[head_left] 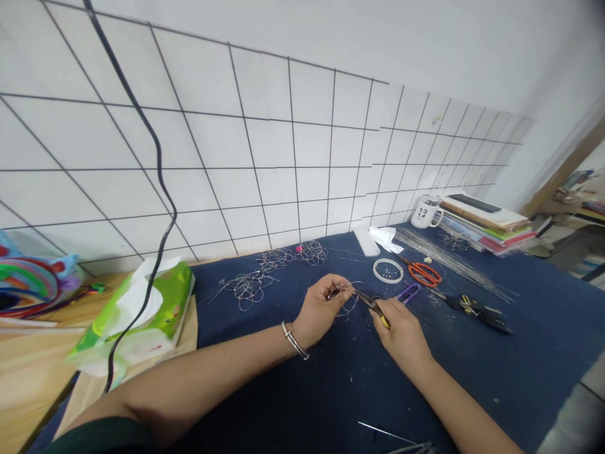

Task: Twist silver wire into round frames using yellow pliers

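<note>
My left hand (325,304) is closed in a pinch on a tangle of thin wire (348,308), part of which hangs below the fingers. A silver bangle (295,340) circles the left wrist. My right hand (401,333) is wrapped round a pair of pliers (373,305) with yellow on the handles. The plier jaws reach to the left fingertips and meet the wire there; what exactly they grip is too small to tell. Behind the hands lie similar wire coils (250,289) with small reddish bits on them.
On the dark blue cloth (326,391) sit orange-handled scissors (424,274), a white ring dish (388,271), a purple tool (409,293), black pliers (477,312) and long straight wires (454,261). A mug (425,213) and books (486,221) stand behind. At left is a tissue pack (165,309) under a black cable (158,157).
</note>
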`<state>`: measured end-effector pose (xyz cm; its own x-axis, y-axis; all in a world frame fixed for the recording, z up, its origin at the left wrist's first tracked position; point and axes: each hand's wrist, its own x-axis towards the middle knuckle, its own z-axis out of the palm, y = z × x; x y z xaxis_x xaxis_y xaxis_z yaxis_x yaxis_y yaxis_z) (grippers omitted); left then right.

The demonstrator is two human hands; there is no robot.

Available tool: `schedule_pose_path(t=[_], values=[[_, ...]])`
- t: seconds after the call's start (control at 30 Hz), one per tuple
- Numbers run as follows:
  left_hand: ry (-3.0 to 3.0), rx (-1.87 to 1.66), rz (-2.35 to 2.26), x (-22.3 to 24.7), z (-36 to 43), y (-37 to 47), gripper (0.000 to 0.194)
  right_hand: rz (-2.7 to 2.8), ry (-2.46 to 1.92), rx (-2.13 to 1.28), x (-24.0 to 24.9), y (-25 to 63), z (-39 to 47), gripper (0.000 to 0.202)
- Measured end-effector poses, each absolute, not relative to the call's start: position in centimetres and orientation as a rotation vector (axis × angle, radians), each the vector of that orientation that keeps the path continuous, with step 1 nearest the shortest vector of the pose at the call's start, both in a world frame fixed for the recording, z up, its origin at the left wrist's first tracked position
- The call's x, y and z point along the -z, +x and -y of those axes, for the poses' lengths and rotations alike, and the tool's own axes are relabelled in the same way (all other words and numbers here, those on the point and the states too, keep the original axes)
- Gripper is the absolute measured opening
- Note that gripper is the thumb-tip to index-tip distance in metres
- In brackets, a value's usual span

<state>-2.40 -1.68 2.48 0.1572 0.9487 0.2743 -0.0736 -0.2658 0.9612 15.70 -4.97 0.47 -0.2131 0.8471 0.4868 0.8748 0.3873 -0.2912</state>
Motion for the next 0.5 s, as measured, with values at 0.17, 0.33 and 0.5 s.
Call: schedule_pose_path(t=[0.17, 0.33, 0.5], values=[[1.436, -1.309, -0.897, -2.36, 1.63, -2.31, 0.015, 2.039, -1.456, -0.019, -0.13, 15.59, 4.98, 0.016], [1.433, -1.311, -0.889, -2.24, 1.61, -2.23, 0.016, 2.011, -1.432, -0.031, 0.25, 15.66, 4.97, 0.018], [1.392, -1.308, -0.865, -2.27, 1.54, -2.25, 0.017, 2.005, -1.406, -0.056, 0.30, 15.77, 4.88, 0.018]])
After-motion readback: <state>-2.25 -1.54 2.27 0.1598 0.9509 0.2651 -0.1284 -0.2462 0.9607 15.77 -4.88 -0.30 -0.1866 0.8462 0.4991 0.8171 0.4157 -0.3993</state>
